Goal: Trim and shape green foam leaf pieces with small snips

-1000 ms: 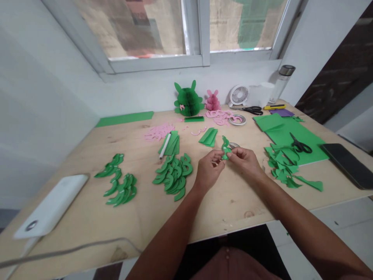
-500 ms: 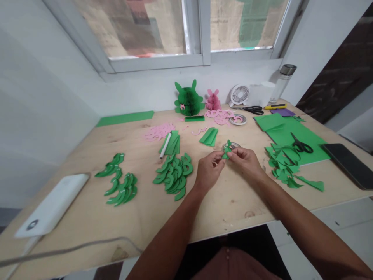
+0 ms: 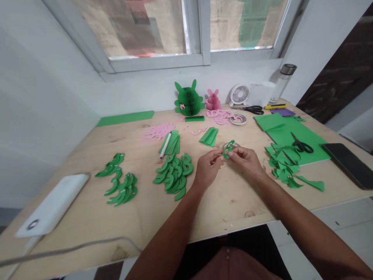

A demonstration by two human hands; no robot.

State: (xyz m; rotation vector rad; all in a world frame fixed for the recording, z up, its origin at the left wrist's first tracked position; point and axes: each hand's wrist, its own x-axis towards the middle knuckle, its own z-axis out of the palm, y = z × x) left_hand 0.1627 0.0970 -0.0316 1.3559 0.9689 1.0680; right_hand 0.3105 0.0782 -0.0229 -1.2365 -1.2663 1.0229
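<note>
Between my fingertips, above the front middle of the table, is a small curled green paper piece (image 3: 229, 147). My left hand (image 3: 207, 170) pinches its left side with thumb and fingers. From the other side my right hand (image 3: 247, 161) grips it, closed. A roll of tape (image 3: 236, 145) lies just behind, partly covered by the paper and fingers. Left of my left hand is a heap of curved green paper cutouts (image 3: 175, 174). Torn-looking green paper scraps (image 3: 282, 165) lie to the right of my right hand.
Black scissors (image 3: 301, 146) rest on green sheets (image 3: 309, 134), beside a phone (image 3: 348, 165). A white marker (image 3: 165, 146) lies on green strips. Green and pink honeycomb paper figures (image 3: 189, 101) stand by the wall. A white power bank (image 3: 54, 204) and cable are at left.
The green paper piece has turned and spread between my fingers, showing a more open, curled outline. My left fingers have shifted slightly; both forearms stay nearly still.
</note>
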